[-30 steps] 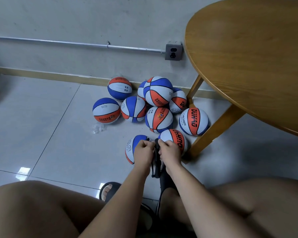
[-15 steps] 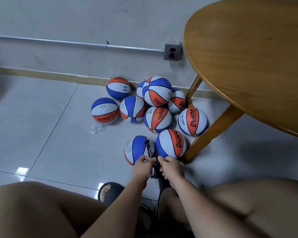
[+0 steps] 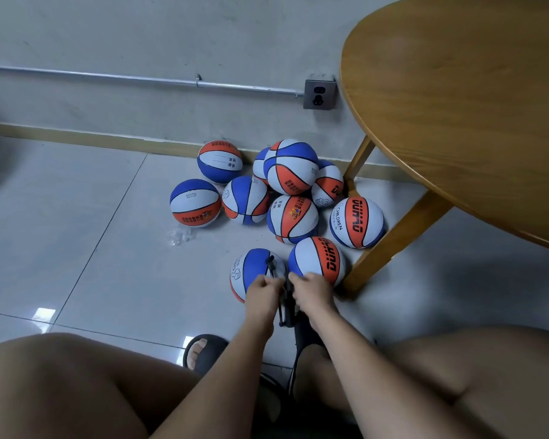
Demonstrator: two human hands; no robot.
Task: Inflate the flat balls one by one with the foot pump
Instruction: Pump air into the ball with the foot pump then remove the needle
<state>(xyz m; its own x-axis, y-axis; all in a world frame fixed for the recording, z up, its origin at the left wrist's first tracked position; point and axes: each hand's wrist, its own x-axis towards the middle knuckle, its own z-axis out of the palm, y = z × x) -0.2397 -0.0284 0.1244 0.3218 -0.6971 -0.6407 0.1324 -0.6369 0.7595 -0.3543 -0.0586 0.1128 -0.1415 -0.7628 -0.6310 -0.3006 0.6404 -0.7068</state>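
I have both hands low in front of the knees, close together, backs up. The left hand (image 3: pixel 263 293) and the right hand (image 3: pixel 313 291) are each curled onto the upper part of the black foot pump (image 3: pixel 287 312), which stands on the floor (image 3: pixel 92 280) between them. I cannot make out which fingers pinch what. The pump's hose (image 3: pixel 270 264) lies against the blue-and-white ball (image 3: pixel 251 270) just beyond the left hand. Just beside that ball, beyond the right hand, sits an orange-banded ball (image 3: pixel 319 259), close to the table leg (image 3: pixel 393 239). The other balls (image 3: pixel 290 166) are heaped at the floor's far edge by the skirting, partly under the rim of the round table (image 3: pixel 457 106). A clear wrapper (image 3: pixel 179 236) lies left of them. A sandalled foot (image 3: pixel 205 351) sits left of the forearms. Open tile stretches left, and the table closes the right side.
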